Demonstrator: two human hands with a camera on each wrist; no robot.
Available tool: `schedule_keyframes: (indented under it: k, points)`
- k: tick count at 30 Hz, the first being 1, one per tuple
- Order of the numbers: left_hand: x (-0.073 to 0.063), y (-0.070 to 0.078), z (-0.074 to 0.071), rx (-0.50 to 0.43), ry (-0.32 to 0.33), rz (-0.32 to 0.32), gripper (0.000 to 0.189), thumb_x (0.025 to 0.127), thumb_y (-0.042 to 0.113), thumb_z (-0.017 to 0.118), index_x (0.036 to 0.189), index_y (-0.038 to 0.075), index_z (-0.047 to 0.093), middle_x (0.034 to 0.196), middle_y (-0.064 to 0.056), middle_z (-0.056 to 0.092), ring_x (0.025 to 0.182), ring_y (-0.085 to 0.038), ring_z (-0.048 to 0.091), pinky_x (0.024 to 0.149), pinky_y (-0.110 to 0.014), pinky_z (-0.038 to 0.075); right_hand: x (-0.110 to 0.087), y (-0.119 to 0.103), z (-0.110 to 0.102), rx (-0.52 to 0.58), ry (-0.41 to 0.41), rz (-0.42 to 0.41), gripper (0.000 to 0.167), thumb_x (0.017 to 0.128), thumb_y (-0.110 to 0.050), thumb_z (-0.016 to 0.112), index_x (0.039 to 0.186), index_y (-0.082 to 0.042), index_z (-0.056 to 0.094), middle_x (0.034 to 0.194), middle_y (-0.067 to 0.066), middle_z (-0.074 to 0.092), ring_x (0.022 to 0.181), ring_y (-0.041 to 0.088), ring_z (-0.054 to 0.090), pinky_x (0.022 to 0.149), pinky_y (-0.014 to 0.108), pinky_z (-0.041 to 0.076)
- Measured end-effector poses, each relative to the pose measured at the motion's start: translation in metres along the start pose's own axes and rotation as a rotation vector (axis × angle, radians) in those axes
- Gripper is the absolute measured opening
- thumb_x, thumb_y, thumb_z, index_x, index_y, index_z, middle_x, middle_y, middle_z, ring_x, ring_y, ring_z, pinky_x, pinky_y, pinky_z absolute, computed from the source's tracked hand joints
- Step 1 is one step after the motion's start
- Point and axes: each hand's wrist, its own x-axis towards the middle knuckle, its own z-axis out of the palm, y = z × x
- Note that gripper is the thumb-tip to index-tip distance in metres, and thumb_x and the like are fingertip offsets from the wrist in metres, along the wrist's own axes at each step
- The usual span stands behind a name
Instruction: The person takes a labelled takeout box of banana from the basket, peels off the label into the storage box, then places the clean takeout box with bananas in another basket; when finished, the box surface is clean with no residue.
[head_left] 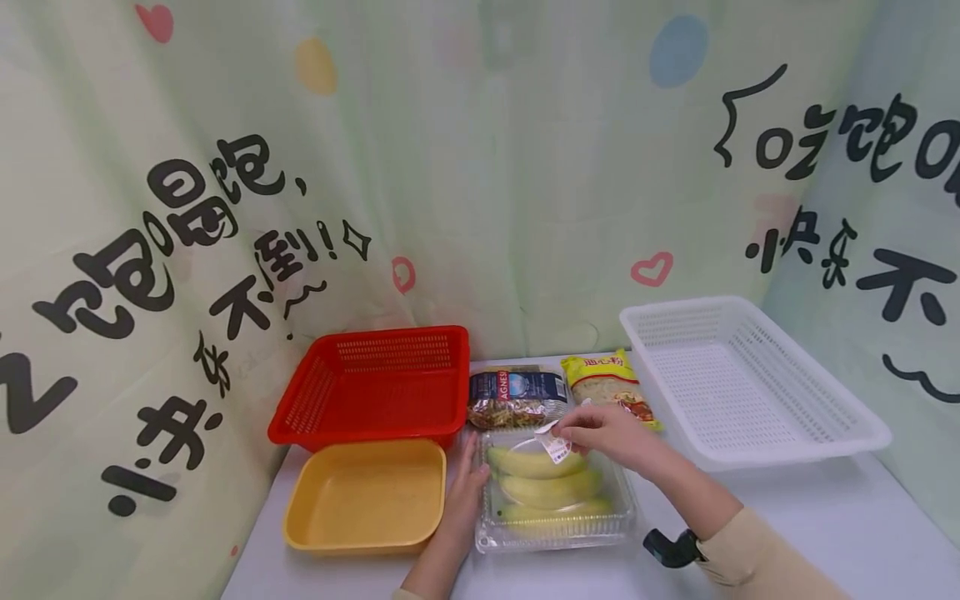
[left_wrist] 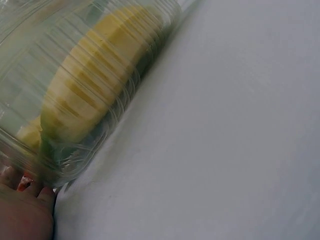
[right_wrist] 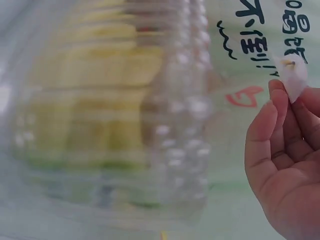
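Note:
A clear plastic clamshell box (head_left: 619, 510) with several yellow bananas (head_left: 550, 490) inside lies at the middle of the table. My right hand (head_left: 617, 435) pinches a white printed sticker label (head_left: 556, 445) between thumb and fingers, over the far part of the lid. In the right wrist view the label (right_wrist: 295, 77) looks folded at the fingertips. Along the box's left side lies my left hand (head_left: 463, 492), its fingers extended against the wall. The left wrist view shows its fingertips right at the box's corner, beside a banana (left_wrist: 95, 75).
Behind the box lie a striped AGNESI pasta bag (head_left: 517, 398) and a yellow-topped food packet (head_left: 609, 385). On the left stand a red basket (head_left: 375, 408) and a yellow tub (head_left: 367, 500). A white basket (head_left: 757, 400) sits at right; a printed curtain (head_left: 510, 167) hangs behind.

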Motion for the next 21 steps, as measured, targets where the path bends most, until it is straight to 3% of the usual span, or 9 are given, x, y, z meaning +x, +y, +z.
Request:
schedule_keyframes:
  k: [4, 10, 16, 21]
  points:
    - [0.000, 0.000, 0.000, 0.016, 0.001, -0.004, 0.064, 0.099, 0.025, 0.046, 0.159, 0.028, 0.022, 0.168, -0.008, 0.007, 0.154, -0.036, -0.001, 0.120, -0.065, 0.005, 0.008, -0.011, -0.001, -0.029, -0.042, -0.035, 0.012, 0.094, -0.020, 0.065, 0.103, -0.016, 0.073, 0.100, 0.002, 0.070, 0.088, 0.021, 0.064, 0.082, 0.045, 0.058]
    - [0.000, -0.002, -0.002, 0.014, -0.008, 0.029, 0.065, 0.098, 0.023, 0.046, 0.159, 0.024, 0.022, 0.168, -0.011, 0.007, 0.154, -0.037, 0.001, 0.121, -0.063, 0.005, 0.027, -0.027, 0.010, -0.042, -0.152, -0.100, 0.021, 0.094, -0.017, 0.065, 0.112, -0.024, 0.073, 0.113, 0.000, 0.071, 0.091, 0.019, 0.066, 0.082, 0.039, 0.058]
    - [0.002, -0.004, -0.003, 0.020, -0.024, 0.047, 0.065, 0.099, 0.026, 0.046, 0.159, 0.021, 0.023, 0.167, -0.011, 0.011, 0.154, -0.037, 0.006, 0.122, -0.062, 0.008, 0.052, -0.041, 0.029, -0.054, -0.259, -0.120, 0.030, 0.095, -0.018, 0.062, 0.119, -0.034, 0.071, 0.107, 0.000, 0.071, 0.088, 0.031, 0.064, 0.075, 0.037, 0.054]
    - [0.004, -0.007, -0.006, 0.083, -0.021, 0.095, 0.064, 0.099, 0.027, 0.046, 0.159, 0.023, 0.022, 0.167, -0.004, 0.016, 0.154, -0.031, 0.013, 0.123, -0.056, 0.013, 0.073, -0.055, 0.056, -0.010, -0.337, -0.143, 0.031, 0.094, -0.014, 0.060, 0.117, -0.031, 0.073, 0.111, -0.003, 0.070, 0.092, 0.026, 0.063, 0.086, 0.048, 0.056]
